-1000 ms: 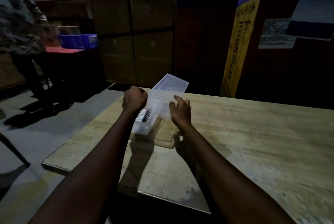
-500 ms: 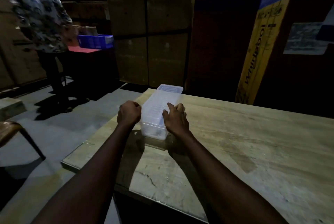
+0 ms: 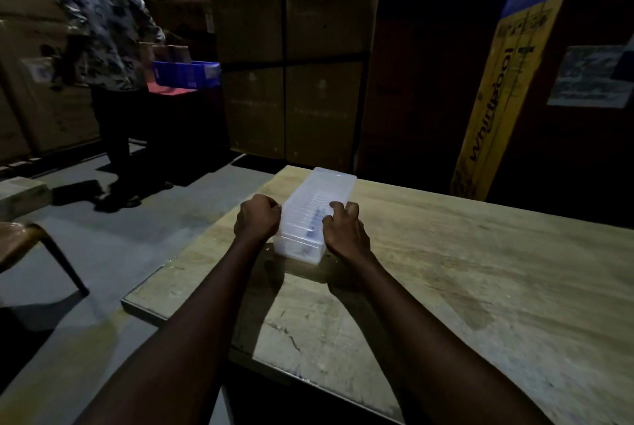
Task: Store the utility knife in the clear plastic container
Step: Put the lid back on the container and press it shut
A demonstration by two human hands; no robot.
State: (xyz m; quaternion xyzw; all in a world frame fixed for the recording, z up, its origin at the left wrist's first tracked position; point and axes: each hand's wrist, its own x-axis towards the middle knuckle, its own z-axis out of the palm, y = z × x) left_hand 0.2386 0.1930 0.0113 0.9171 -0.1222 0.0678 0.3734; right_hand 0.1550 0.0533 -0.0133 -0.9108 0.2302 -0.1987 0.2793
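A long clear plastic container (image 3: pixel 320 196) lies on the wooden table (image 3: pixel 463 270) near its far left corner, with its lid down flat on top. A dark shape shows faintly through the lid, probably the utility knife (image 3: pixel 314 224). My left hand (image 3: pixel 258 220) is curled against the container's left side. On the right side my right hand (image 3: pixel 344 232) presses the lid's edge, fingers over the top.
Tall cardboard boxes (image 3: pixel 291 71) and a yellow appliance carton (image 3: pixel 507 81) stand behind the table. A person (image 3: pixel 103 47) in a patterned shirt stands at the left by a blue bin (image 3: pixel 185 73). A chair (image 3: pixel 31 246) sits at the left edge.
The lid was raised at an angle with the knife visible inside; it has come down flat onto the container. Both hands now press on its sides. The view shifted right.
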